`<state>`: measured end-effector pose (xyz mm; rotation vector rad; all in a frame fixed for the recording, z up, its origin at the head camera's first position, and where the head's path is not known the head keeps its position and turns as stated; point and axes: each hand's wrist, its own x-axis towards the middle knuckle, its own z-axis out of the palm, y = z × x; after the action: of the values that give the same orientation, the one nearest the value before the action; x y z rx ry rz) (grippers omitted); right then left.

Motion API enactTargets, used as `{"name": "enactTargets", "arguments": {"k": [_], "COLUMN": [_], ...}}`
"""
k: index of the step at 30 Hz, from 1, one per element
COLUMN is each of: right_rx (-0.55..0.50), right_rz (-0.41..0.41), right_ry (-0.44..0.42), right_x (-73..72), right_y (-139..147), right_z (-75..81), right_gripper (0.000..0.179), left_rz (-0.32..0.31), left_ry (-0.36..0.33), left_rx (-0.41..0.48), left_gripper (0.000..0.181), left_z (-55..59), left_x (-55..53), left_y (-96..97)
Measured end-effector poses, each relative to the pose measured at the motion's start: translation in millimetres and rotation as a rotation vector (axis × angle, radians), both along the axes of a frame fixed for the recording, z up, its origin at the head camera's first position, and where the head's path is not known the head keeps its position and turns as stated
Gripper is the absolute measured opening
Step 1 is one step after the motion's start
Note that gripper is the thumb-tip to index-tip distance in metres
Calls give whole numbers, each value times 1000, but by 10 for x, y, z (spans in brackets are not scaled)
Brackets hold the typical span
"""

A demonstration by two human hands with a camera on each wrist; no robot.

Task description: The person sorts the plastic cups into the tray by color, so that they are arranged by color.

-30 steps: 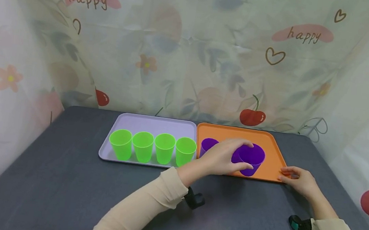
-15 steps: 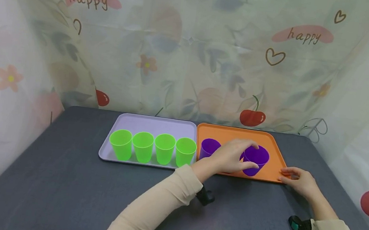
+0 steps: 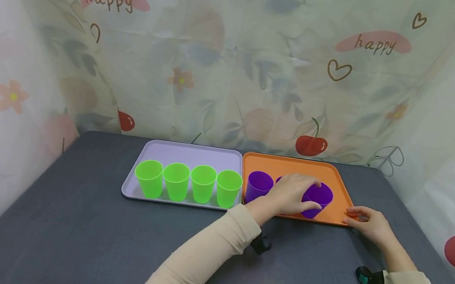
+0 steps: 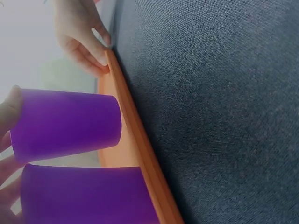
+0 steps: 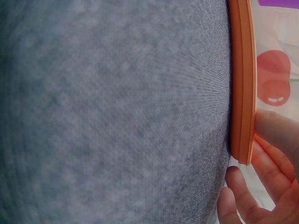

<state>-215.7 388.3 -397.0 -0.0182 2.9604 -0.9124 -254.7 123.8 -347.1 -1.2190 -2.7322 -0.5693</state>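
My left hand (image 3: 289, 193) reaches across the orange tray (image 3: 288, 164) and grips a purple cup (image 3: 319, 194) near its rim, thumb on the near side. In the left wrist view the gripped cup (image 4: 65, 123) hangs slightly tilted, its base close over the tray beside another purple cup (image 4: 84, 196). A purple cup (image 3: 258, 186) stands at the tray's left end; one more is mostly hidden behind my left hand. At the tray's front right corner, my right hand (image 3: 371, 224) pinches the rim between thumb and fingers.
A lilac tray (image 3: 192, 152) butts against the orange tray on the left. Along its front stands a row of several green cups (image 3: 202, 183). Both trays lie at the back of a dark grey cloth-covered table (image 3: 94, 239), before a printed curtain (image 3: 231, 67).
My left hand has moved right with the purple cup and sunk slightly, uncovering more of the purple cups on its left. My right hand has stayed at the tray's corner.
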Motion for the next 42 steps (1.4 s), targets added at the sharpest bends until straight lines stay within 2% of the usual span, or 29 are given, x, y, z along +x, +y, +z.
{"name": "enactTargets", "arguments": {"k": [8, 17, 25, 29, 34, 42], "right_rx": [-2, -10, 2, 2, 7, 1], "right_rz": [9, 6, 12, 16, 8, 6], "right_ry": [-4, -3, -5, -8, -12, -11], "right_x": [6, 8, 6, 4, -6, 7], "right_y": [-7, -3, -7, -9, -11, -4], "right_z": [10, -10, 12, 25, 17, 10], "right_gripper": [47, 47, 48, 48, 49, 49], "left_rz": [63, 133, 164, 151, 109, 29], "left_ry": [32, 81, 26, 7, 29, 61], "left_rx": [-78, -189, -216, -205, -148, -27], "left_gripper": [51, 58, 60, 62, 66, 62], "left_z": [-45, -35, -21, -23, 42, 117], "left_x": [8, 18, -19, -31, -11, 85], "left_y": [32, 84, 102, 77, -8, -317]}}
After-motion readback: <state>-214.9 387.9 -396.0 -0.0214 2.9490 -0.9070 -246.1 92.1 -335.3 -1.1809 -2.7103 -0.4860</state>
